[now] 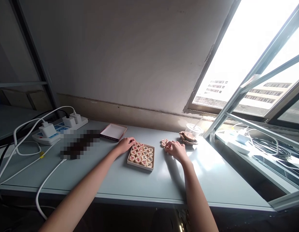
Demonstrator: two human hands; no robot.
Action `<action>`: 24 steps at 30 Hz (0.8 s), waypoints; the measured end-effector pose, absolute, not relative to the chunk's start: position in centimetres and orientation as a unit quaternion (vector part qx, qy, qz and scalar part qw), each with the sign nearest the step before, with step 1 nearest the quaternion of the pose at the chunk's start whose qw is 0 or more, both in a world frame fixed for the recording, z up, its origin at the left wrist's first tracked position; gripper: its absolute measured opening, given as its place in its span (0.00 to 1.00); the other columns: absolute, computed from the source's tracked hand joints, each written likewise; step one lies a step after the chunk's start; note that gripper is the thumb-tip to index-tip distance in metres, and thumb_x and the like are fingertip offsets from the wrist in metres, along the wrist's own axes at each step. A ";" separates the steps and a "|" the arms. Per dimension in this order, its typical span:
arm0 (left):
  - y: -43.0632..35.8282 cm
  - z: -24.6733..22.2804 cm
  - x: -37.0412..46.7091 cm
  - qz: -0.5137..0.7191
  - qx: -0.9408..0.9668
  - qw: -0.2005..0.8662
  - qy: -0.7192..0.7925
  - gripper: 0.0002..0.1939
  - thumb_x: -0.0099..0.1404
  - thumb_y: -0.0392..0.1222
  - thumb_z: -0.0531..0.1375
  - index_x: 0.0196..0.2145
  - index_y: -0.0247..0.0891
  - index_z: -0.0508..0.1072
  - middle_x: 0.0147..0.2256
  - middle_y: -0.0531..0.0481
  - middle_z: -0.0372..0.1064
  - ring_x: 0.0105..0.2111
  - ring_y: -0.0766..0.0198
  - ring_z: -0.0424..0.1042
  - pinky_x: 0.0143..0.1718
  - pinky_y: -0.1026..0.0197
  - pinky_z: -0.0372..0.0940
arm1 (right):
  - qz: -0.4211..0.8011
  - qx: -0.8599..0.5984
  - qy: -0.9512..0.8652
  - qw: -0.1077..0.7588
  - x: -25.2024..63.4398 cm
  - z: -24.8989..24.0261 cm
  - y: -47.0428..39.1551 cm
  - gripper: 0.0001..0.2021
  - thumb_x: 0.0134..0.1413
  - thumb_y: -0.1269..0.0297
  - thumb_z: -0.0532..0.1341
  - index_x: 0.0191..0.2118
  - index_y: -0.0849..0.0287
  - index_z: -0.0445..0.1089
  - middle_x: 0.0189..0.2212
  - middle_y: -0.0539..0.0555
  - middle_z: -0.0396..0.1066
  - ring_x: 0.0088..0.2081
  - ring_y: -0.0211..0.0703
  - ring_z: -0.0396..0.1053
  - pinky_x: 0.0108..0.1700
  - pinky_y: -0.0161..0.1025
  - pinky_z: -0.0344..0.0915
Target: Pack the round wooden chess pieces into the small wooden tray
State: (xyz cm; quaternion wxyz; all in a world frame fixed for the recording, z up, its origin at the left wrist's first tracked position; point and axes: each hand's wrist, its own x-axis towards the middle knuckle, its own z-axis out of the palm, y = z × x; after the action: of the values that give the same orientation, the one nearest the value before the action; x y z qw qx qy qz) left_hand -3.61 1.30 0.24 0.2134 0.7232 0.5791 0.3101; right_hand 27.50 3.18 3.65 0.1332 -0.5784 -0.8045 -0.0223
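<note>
A shallow square box point(140, 166) lies on the desk, filled with rows of round wooden Chinese chess pieces point(139, 154) bearing red or black characters. My left hand point(125, 145) holds the box's far left corner, its fingers bent at the edge. To the right of the box, my right hand point(176, 150) is closed, with its fingertips on a Chinese chess piece point(167, 149) at the desk surface; the fingers partly cover it. A few loose pieces point(163, 141) lie just beyond that hand. The box lid point(114, 131) rests inside up, behind my left hand.
A lidded clear plastic cup point(193, 129) stands in a crumpled brown wrapping point(188, 140) at the back right. On the left are a power strip point(49, 138) with white chargers, trailing cables and a pixelated dark object point(79, 145). A metal frame point(233, 100) borders the right side.
</note>
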 end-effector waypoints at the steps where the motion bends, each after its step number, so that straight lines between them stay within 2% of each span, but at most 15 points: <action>1: 1.2 0.3 -3.6 0.308 0.723 0.216 0.580 0.17 0.64 0.49 0.47 0.35 0.39 0.73 0.38 0.48 0.75 0.39 0.59 0.71 0.40 0.61 0.62 | -0.021 -0.575 -0.807 0.133 27.4 3.6 3.2 0.05 0.53 0.62 0.59 0.36 0.52 0.72 0.37 0.50 0.71 0.42 0.45 0.65 0.39 0.39 0.48; 5: 1.0 0.6 -3.5 0.307 0.722 0.220 0.580 0.18 0.64 0.50 0.47 0.35 0.39 0.73 0.38 0.48 0.75 0.39 0.59 0.71 0.40 0.61 0.61 | -0.024 -0.566 -0.813 0.133 26.9 3.6 3.2 0.06 0.54 0.62 0.59 0.38 0.52 0.71 0.39 0.51 0.70 0.43 0.45 0.65 0.41 0.40 0.50; 10: 1.0 0.5 -3.5 0.305 0.721 0.219 0.582 0.19 0.64 0.50 0.46 0.35 0.39 0.72 0.38 0.48 0.75 0.38 0.59 0.70 0.40 0.60 0.61 | -0.041 -0.539 -0.831 0.134 26.2 3.4 3.1 0.15 0.55 0.63 0.59 0.49 0.45 0.68 0.47 0.53 0.66 0.49 0.47 0.62 0.44 0.42 0.53; 12: 1.0 0.5 -3.5 0.305 0.719 0.219 0.585 0.18 0.64 0.50 0.46 0.35 0.40 0.72 0.38 0.48 0.75 0.38 0.59 0.70 0.40 0.60 0.61 | -0.051 -0.530 -0.838 0.124 26.2 3.2 3.2 0.14 0.57 0.63 0.58 0.49 0.44 0.70 0.47 0.53 0.66 0.49 0.48 0.61 0.45 0.43 0.54; 17: 1.2 0.4 -3.5 0.309 0.721 0.216 0.581 0.18 0.63 0.51 0.47 0.35 0.40 0.73 0.38 0.48 0.75 0.39 0.59 0.71 0.39 0.61 0.61 | -0.055 -0.547 -0.825 0.131 26.1 3.5 3.1 0.11 0.59 0.62 0.57 0.45 0.48 0.73 0.47 0.56 0.66 0.49 0.51 0.61 0.46 0.47 0.57; 21: 1.4 0.1 -3.6 0.308 0.724 0.200 0.584 0.19 0.63 0.51 0.47 0.35 0.40 0.73 0.37 0.48 0.75 0.37 0.60 0.71 0.38 0.62 0.62 | 0.082 -0.461 -0.859 0.205 24.3 4.9 1.7 0.11 0.59 0.55 0.57 0.44 0.45 0.74 0.45 0.54 0.65 0.48 0.47 0.62 0.50 0.45 0.59; 24: 1.4 0.1 -3.6 0.307 0.722 0.202 0.587 0.19 0.63 0.51 0.47 0.36 0.40 0.73 0.37 0.48 0.75 0.37 0.59 0.71 0.39 0.61 0.62 | 0.221 -0.335 -0.898 0.179 22.4 5.6 0.2 0.14 0.53 0.52 0.62 0.46 0.45 0.73 0.45 0.52 0.65 0.50 0.45 0.62 0.54 0.43 0.59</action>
State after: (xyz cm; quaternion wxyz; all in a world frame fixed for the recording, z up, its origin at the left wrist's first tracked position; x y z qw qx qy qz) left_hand -3.57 1.36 0.08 0.2022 0.7218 0.5865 0.3069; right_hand 22.43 0.23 5.57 0.1785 -0.3352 -0.8984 0.2207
